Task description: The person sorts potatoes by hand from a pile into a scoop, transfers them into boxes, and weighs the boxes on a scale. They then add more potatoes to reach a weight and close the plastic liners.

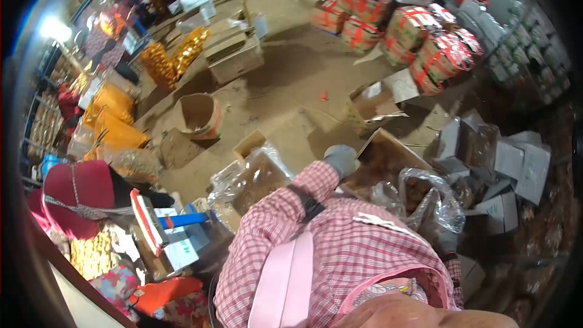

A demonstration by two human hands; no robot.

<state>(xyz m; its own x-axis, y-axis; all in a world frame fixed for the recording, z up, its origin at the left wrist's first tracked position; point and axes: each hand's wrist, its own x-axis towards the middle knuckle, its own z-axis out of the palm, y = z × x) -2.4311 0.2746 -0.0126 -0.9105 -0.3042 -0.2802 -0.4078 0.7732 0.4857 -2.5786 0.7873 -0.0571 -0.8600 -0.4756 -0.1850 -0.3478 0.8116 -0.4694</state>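
Dusty warehouse floor [285,94], one gloved left hand [341,159] on one open carton [388,158]

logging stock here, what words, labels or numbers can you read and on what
None can be read.
Red-banded sacks: print too blurred.
White boxes: no legible marks.
Scale: display too small to read.
Yellow bags: no readable text.
Left hand, gloved, rests on a brown box; right hand at a plastic bag, neither showing lettering.
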